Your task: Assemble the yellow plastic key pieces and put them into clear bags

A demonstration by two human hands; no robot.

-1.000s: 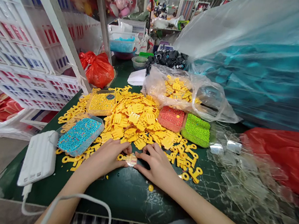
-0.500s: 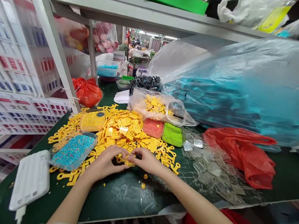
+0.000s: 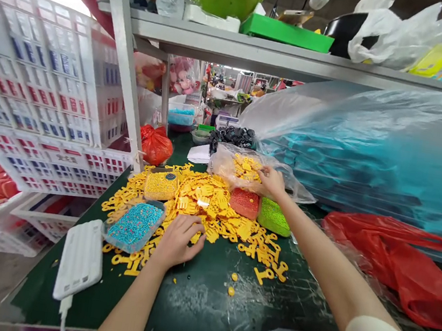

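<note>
Now the two hands have parted, where half a second ago they met over one small piece at the front of the heap. The left hand [image 3: 178, 241] rests on the near edge of the glossy yellow plastic pieces [image 3: 216, 203], its fingers [image 3: 196, 233] loosely spread and curved, with nothing visibly held. The right hand [image 3: 271, 182] has moved out across the table [image 3: 194, 303] to the crinkled clear plastic bag [image 3: 229, 166] of more yellow pieces, its fingers [image 3: 261, 184] at the bag's edge; whether they have hold of anything is hidden.

Closest in, a ribbed white power bank [image 3: 80, 259] lies with its cable by the left forearm, and two small yellow balls [image 3: 233, 277] sit on the scuffed green surface. A flat key-shaped yellow piece [image 3: 267, 273] lies apart at the heap's right. Packs of tiny beads surround the heap: blue [image 3: 135, 226], yellow [image 3: 161, 186], red [image 3: 244, 203] and green [image 3: 274, 217]. A knotted red plastic bag [image 3: 390, 269] lies to the right, below a sheet of teal-tinted plastic [image 3: 368, 158]. Farther off stand stacked white crates [image 3: 47, 94], a heap of black parts [image 3: 230, 137] and a grey metal shelf [image 3: 284, 54].
</note>
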